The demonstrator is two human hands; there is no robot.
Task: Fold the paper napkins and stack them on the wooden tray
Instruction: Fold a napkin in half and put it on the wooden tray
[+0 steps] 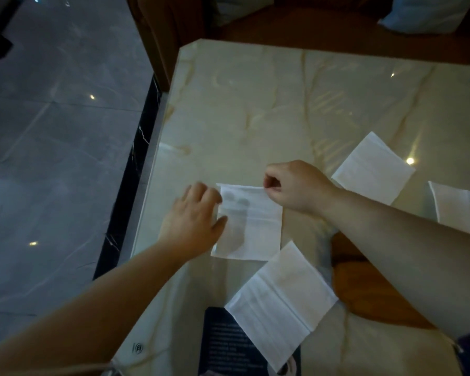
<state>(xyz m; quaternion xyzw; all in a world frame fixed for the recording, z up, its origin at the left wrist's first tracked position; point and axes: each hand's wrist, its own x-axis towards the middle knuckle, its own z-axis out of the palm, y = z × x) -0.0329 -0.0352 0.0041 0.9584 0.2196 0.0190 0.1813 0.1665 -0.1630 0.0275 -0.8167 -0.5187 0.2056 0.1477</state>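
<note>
Both hands pinch the middle napkin (251,229) by its far corners, left hand (194,222) and right hand (296,185), likely to fold it nearward. The tray (364,291) waits near right.

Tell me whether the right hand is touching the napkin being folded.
Touching. The head view shows the right hand pinching the far right corner of the middle napkin between thumb and fingers.
</note>
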